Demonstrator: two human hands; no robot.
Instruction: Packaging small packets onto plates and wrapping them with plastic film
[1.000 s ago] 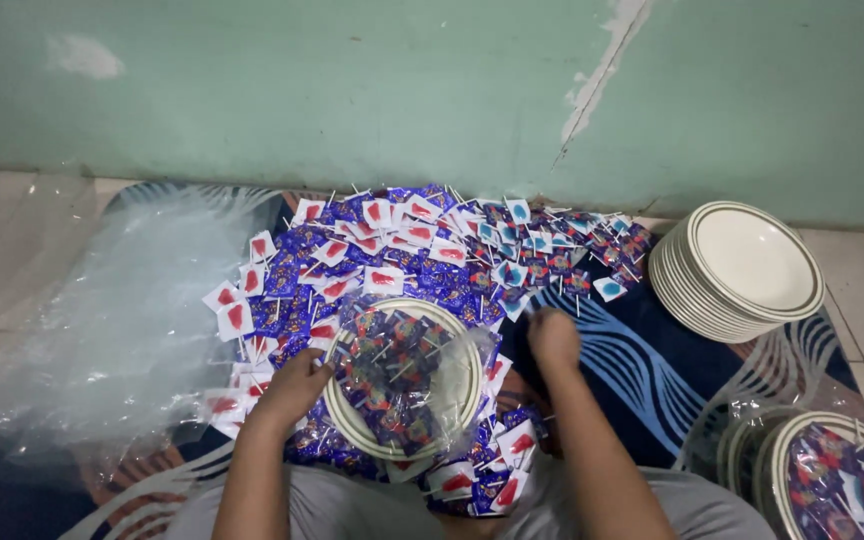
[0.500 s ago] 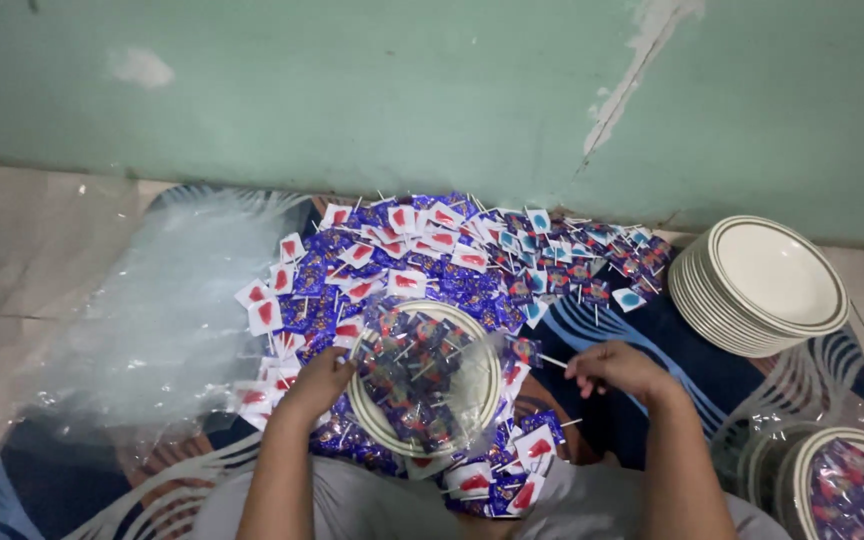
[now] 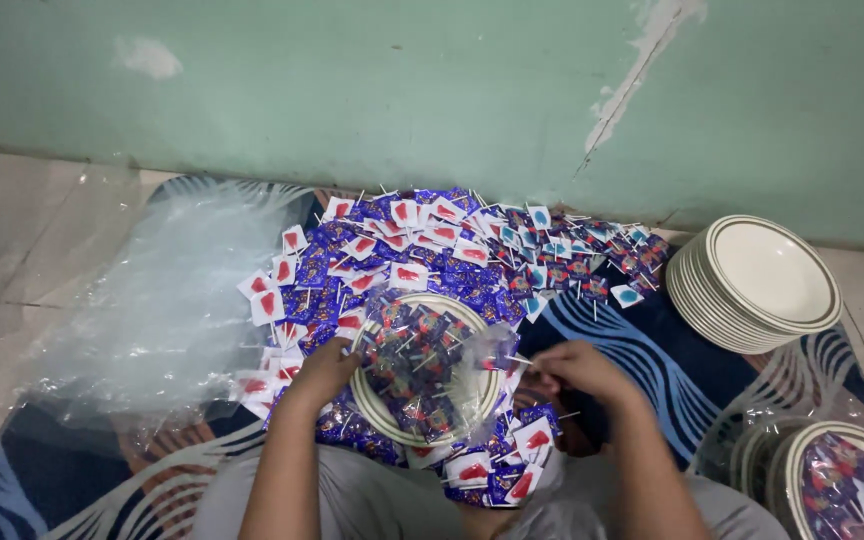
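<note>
A white bowl (image 3: 384,412) with a dark rim sits in front of me, filled with wrapped lollipops and covered by clear plastic wrap (image 3: 472,360). My left hand (image 3: 324,372) grips the bowl's left rim. On the bowl's right side my right hand (image 3: 574,368) pinches the edge of the plastic wrap. Around the bowl lies a big pile of purple, red and blue wrapped lollipops (image 3: 432,240) on a blue patterned mat (image 3: 652,350).
A stack of empty white bowls (image 3: 757,285) stands at the right. A wrapped, filled bowl (image 3: 842,485) sits at the lower right. Loose clear plastic sheeting (image 3: 152,300) covers the left of the mat. A green wall (image 3: 402,90) runs behind.
My right hand has moved from the bowl's upper right rim out to its right side, pulling the plastic wrap. The left hand has stayed on the left rim.
</note>
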